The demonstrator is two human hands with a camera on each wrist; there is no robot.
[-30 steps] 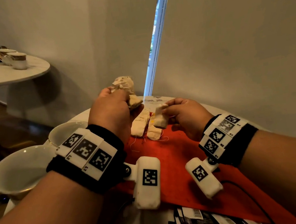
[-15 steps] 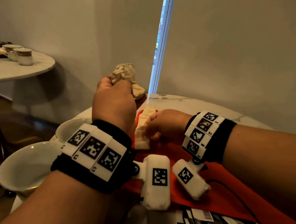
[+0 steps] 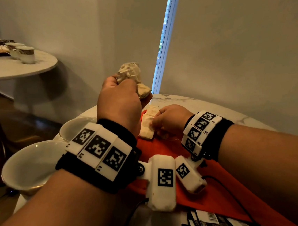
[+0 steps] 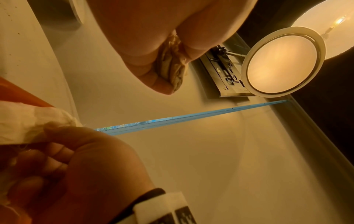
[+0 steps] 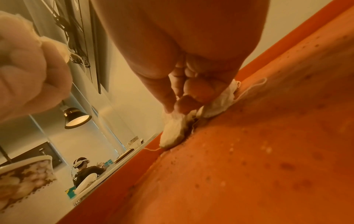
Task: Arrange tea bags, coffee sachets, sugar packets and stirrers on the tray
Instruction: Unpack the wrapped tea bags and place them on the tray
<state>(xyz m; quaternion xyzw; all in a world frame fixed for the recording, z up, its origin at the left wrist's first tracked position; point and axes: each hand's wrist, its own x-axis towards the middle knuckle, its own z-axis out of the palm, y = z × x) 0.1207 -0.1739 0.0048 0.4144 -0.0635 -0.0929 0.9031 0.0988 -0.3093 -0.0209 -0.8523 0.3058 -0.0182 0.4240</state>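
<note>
Left hand [image 3: 118, 99] raised above the table, fist closed round a crumpled bunch of tea bags [image 3: 132, 76] — held up as a supply, probably, so the other hand can take and lay them 1 at a time. In the left wrist view, bags [image 4: 173, 66] squeezed between thumb and curled fingers.

Right hand [image 3: 170, 119] down at the far end of the orange tray [image 3: 216, 195], fingertips [image 5: 184, 103] pinching 1 pale tea bag [image 3: 148, 123] whose lower end touches the tray floor by the far rim. A 2nd bag [image 5: 220, 103] lying just beside it under the same hand, strings trailing (touching each other or not: cannot tell). Looks like setting the bags side by side in a row along that edge, leaving the rest of the tray free.

Dark sachets [image 3: 209, 223] waiting on the table at the near edge, outside the tray. 2 white cups [image 3: 31, 166] to the left. No stirrers or sugar packets visible.
</note>
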